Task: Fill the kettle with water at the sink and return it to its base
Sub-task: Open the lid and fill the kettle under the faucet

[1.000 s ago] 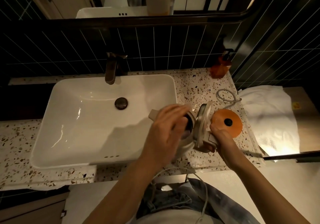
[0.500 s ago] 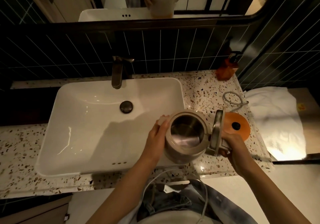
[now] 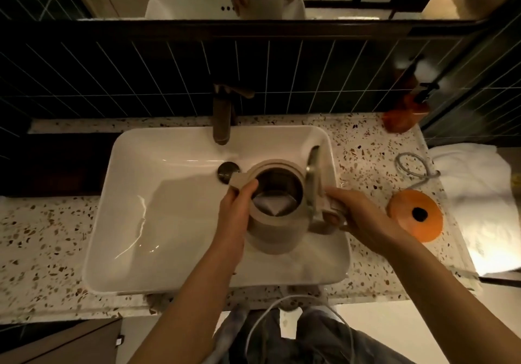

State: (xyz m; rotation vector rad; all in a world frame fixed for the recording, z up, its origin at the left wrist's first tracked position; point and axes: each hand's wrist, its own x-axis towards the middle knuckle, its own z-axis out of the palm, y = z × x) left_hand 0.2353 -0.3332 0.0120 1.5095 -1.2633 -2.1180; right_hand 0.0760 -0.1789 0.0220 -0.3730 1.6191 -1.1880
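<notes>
A beige kettle [image 3: 270, 231] with its lid [image 3: 312, 177] flipped up hangs over the right half of the white sink [image 3: 158, 194]. Its steel inside shows, and its spout points left toward the drain [image 3: 227, 169]. My left hand [image 3: 235, 211] grips the kettle's body just below the spout. My right hand [image 3: 358, 217] is wrapped around the handle. The dark tap [image 3: 221, 115] stands at the back of the sink, up and left of the kettle's mouth, with no water seen running. The orange kettle base [image 3: 414, 215] lies on the counter to the right.
A terrazzo counter [image 3: 42, 237] surrounds the sink. The base's grey cord [image 3: 411, 166] coils behind it. An orange soap bottle [image 3: 403, 115] stands at the back right corner. A white towel [image 3: 476, 194] lies at the far right. Dark tiles and a mirror rise behind.
The kettle has moved left from above the counter edge to over the sink basin. My left hand slid from over the kettle's mouth to its side below the spout.
</notes>
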